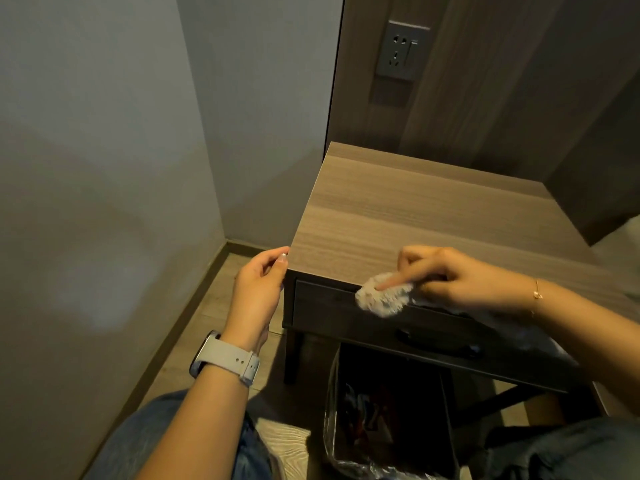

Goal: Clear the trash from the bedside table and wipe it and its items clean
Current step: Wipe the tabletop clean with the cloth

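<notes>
At the bedside table's [398, 216] front edge, the right hand [460, 278] pinches a crumpled white tissue [382, 296], while the left hand [258, 285], fingers loosely curled, touches its near-left corner.

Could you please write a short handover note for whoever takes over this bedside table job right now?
Left hand: loosely curled, holding nothing, fingertips at the front left corner of the bedside table.
Right hand: presses a fluffy cloth against the front edge, above the drawer.
Lined trash bin stands on the floor under the front and holds trash.
Done: top shows no trash.
Left: finish wiping; no table items are in view.
</notes>
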Demonstrator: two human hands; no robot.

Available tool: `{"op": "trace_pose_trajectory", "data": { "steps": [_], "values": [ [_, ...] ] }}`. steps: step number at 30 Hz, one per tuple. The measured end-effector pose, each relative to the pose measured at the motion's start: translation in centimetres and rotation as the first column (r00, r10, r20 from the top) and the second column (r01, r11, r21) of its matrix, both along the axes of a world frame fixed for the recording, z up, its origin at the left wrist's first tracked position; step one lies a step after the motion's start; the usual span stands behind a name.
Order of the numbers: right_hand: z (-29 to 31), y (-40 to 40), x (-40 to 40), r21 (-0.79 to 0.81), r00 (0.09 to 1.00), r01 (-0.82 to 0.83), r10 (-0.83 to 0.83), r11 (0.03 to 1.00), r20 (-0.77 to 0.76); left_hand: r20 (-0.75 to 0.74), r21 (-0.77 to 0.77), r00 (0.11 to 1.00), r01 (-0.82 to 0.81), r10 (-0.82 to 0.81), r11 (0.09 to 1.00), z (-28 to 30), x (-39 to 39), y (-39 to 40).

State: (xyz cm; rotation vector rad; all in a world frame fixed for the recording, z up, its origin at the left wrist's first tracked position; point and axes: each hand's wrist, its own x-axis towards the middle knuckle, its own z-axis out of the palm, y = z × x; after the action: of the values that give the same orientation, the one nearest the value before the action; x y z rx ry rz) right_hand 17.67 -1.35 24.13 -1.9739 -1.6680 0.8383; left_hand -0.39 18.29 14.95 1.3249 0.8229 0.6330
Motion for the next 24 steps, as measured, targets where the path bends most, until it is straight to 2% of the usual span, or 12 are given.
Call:
{"op": "trace_pose_trajectory", "data": {
  "steps": [2,5,7,10,13,15,16,18,20,22,24],
  "values": [
    [0.9,2.6,0.2,0.084,0.999,0.044,-0.046,0.995,0.014,-0.010,0.009,1.000,-0.003,0.003,1.000,0.0,0.1,-0.1],
    [0.7,8.8,-0.2,0.129,0.981,0.077,-0.098,0.989,0.169,-0.022,0.016,1.000,-0.008,0.008,1.000,-0.1,0.2,-0.1],
    [-0.6,11.9,-1.7,0.129,0.963,0.043,-0.076,0.991,0.260,-0.031,0.011,0.999,-0.023,0.024,1.000,-0.1,0.2,0.1],
    [-3.0,11.9,-3.4,0.137,0.932,-0.009,-0.042,0.990,0.360,-0.039,-0.003,0.999,-0.032,0.032,0.999,0.0,0.5,0.1],
    [-3.1,8.4,-3.3,0.138,0.949,-0.024,-0.021,0.990,0.313,-0.027,0.004,1.000,-0.008,0.008,1.000,0.2,0.5,0.3],
    [-2.6,5.5,-2.9,0.118,0.963,-0.022,-0.011,0.993,0.268,-0.048,0.092,0.999,0.002,0.003,0.996,0.4,0.3,0.0],
    [-2.5,4.1,-2.8,0.107,0.965,-0.016,-0.012,0.994,0.262,-0.059,0.183,0.998,-0.008,0.020,0.983,0.4,0.2,-0.2],
    [-2.4,1.4,-2.6,0.071,0.958,-0.018,-0.003,0.997,0.287,-0.050,0.392,0.997,-0.040,0.064,0.919,0.7,0.0,-1.1],
    [-2.1,-0.9,-2.4,0.021,0.966,0.018,-0.022,1.000,0.259,-0.040,0.511,0.998,-0.015,0.041,0.860,1.0,0.0,-2.5],
    [-1.6,-3.0,-2.0,0.011,0.984,0.120,-0.121,0.993,0.130,-0.091,0.588,0.996,0.040,0.018,0.808,1.2,0.0,-4.1],
    [-1.1,-5.4,-1.4,0.104,0.954,0.297,-0.298,0.949,0.000,-0.196,0.674,0.980,0.109,0.035,0.730,1.6,0.4,-5.4]
  ]
}}
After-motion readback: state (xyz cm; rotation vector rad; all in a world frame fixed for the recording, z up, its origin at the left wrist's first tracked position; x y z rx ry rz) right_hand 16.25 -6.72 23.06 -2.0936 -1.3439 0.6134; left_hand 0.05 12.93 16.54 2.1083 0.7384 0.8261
